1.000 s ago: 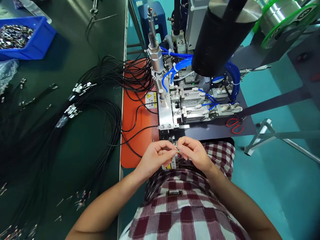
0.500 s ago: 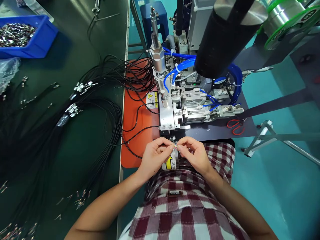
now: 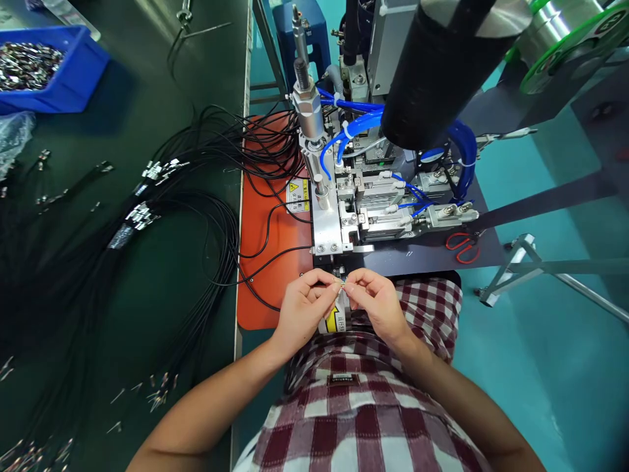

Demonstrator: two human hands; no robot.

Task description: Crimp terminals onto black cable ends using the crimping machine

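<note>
My left hand (image 3: 305,305) is closed in a pinch round the end of a thin black cable (image 3: 265,298), which runs in from the left over the orange board. From its fingertips stick out tiny thin wires (image 3: 343,284). My right hand (image 3: 377,303) pinches at these wires with thumb and forefinger, almost touching the left fingertips. Both hands are just in front of a metal bench machine (image 3: 328,226) with pneumatic cylinders and blue hoses. A yellow and white warning label (image 3: 334,321) shows beneath the hands.
On the dark green table, bundled black cables (image 3: 216,216) with metal connectors (image 3: 140,215) lie to the left. A blue bin (image 3: 81,82) holds many small metal parts. Red-handled scissors (image 3: 462,248) lie right of the machine. A black cylinder (image 3: 422,85) and a wire spool (image 3: 565,39) hang above.
The right fingertips have shifted slightly left, closer to the left fingertips, so less of the small wires shows between them. The left hand keeps its pinch.
</note>
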